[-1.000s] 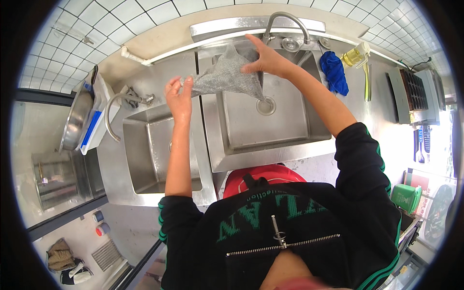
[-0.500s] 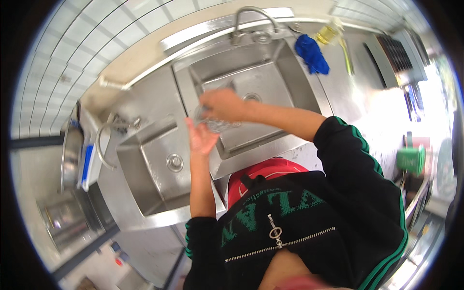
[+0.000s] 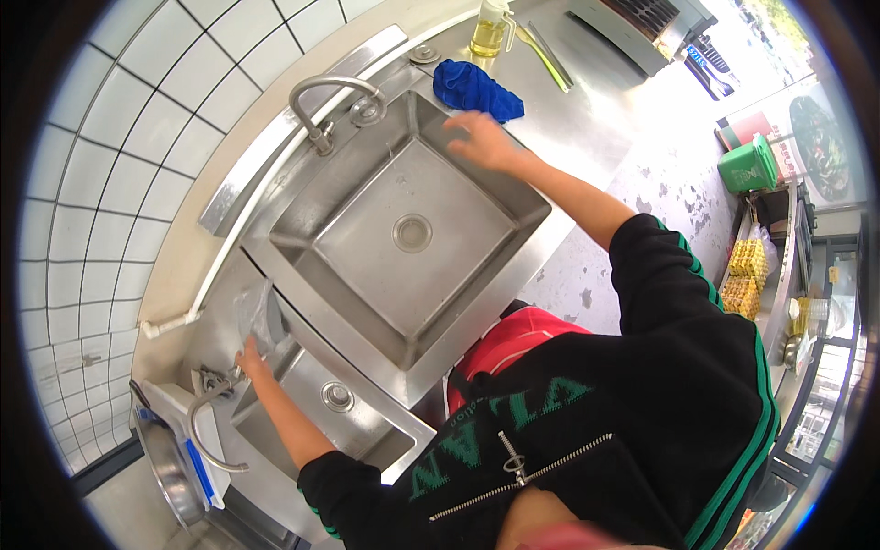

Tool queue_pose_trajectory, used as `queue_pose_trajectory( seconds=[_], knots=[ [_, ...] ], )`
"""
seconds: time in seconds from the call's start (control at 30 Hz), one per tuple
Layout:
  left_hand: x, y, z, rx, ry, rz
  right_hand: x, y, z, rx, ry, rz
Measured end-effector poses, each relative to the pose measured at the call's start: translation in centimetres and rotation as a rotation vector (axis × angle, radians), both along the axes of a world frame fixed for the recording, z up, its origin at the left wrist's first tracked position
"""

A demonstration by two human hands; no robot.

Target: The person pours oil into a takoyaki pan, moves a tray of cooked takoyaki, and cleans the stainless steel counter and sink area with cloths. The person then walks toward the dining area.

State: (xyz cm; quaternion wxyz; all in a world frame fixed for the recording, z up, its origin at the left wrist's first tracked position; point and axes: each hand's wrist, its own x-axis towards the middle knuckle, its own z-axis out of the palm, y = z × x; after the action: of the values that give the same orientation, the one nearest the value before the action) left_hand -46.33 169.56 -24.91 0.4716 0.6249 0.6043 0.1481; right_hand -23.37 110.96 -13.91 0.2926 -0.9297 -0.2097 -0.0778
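My left hand (image 3: 249,356) reaches out to the counter strip between the two sinks, its fingers closed at the lower edge of a translucent greyish thing (image 3: 260,313). Whether this is a thin bag or a clear container is hard to tell. My right hand (image 3: 483,142) is above the far right corner of the large steel sink (image 3: 412,284), fingers apart and holding nothing. Just beyond it lies a crumpled blue cloth (image 3: 472,90) on the counter.
A curved faucet (image 3: 321,101) stands behind the large sink; another faucet (image 3: 197,417) arches beside the smaller sink (image 3: 376,431). Beyond the cloth are a jug of yellow liquid (image 3: 489,35) and a green-handled utensil (image 3: 543,57). A metal pan (image 3: 170,467) leans at far left.
My hands were together over the large sink with the translucent thing. They have parted: the left carried it leftward to the counter strip, the right moved toward the blue cloth. The view has turned.
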Motion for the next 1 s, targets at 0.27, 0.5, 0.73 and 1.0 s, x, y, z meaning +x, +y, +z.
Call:
queue_pose_trajectory(
  seconds=[0.27, 0.5, 0.73, 1.0],
  knots=[
    [6.9, -13.3, 3.0, 0.85, -0.167, -0.462, 13.2, -6.7, -6.8, -0.287, 0.212, -0.45],
    [24.4, -29.1, 3.4, 0.497, -0.429, -0.89, 14.9, -8.5, -10.1, -0.189, 0.064, -0.35],
    [43.0, -36.0, 1.2, -0.236, -0.485, -0.861, 17.3, -11.8, -11.6, -0.18, -0.016, -0.323],
    [46.1, -37.5, 1.0, -0.535, -0.744, -0.525, 20.5, -15.4, -12.3, -0.146, -0.002, -0.273]
  ],
)
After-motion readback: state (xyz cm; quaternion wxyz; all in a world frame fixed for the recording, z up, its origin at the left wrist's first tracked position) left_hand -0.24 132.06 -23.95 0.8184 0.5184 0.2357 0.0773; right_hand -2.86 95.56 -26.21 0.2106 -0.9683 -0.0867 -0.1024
